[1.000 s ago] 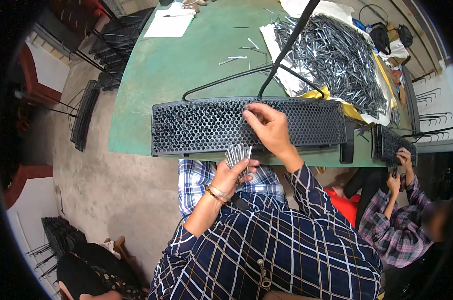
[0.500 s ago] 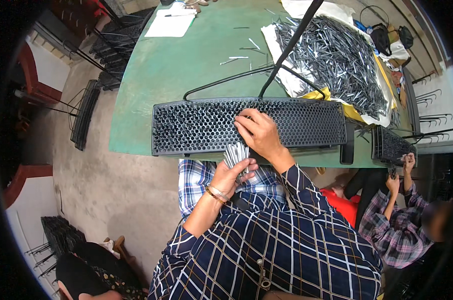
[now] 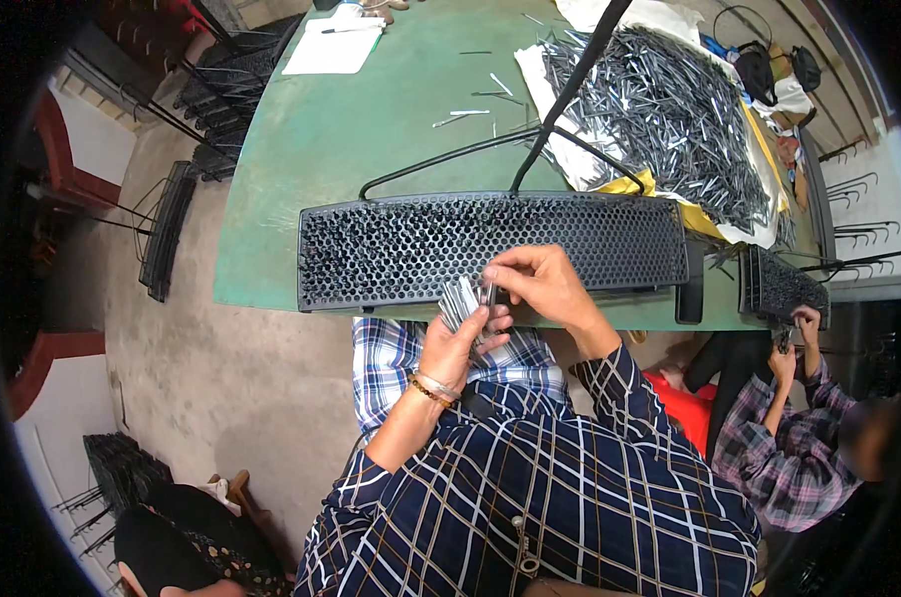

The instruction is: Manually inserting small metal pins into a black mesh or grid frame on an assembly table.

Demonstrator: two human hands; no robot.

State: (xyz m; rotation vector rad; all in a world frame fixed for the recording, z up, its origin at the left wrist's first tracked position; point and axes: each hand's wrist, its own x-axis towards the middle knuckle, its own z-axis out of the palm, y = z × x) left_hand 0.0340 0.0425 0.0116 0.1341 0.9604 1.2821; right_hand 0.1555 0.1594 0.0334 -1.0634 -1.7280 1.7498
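Note:
A long black panel full of round holes (image 3: pixel 609 239) lies along the near edge of the green table, and dark ends stick up from many holes in its left and middle part. My left hand (image 3: pixel 460 343) is closed around a fanned bundle of thin silvery-grey strips (image 3: pixel 456 298), just in front of the panel's near edge. My right hand (image 3: pixel 545 284) is at the right side of this bundle, thumb and forefinger pinched on a thin strip (image 3: pixel 490 291). Its other fingers are curled over the panel's near edge.
A large heap of dark strips (image 3: pixel 659 129) lies on white and yellow sacking at the right. Black rods (image 3: pixel 580 75) rise from behind the panel. White papers (image 3: pixel 336 52) lie at the far left of the table (image 3: pixel 301 139). Another person (image 3: pixel 799 438) handles a similar panel (image 3: pixel 769 284) at the right.
My right hand has come back from the middle of the panel toward me and to the bundle in my left hand. My left hand has barely moved.

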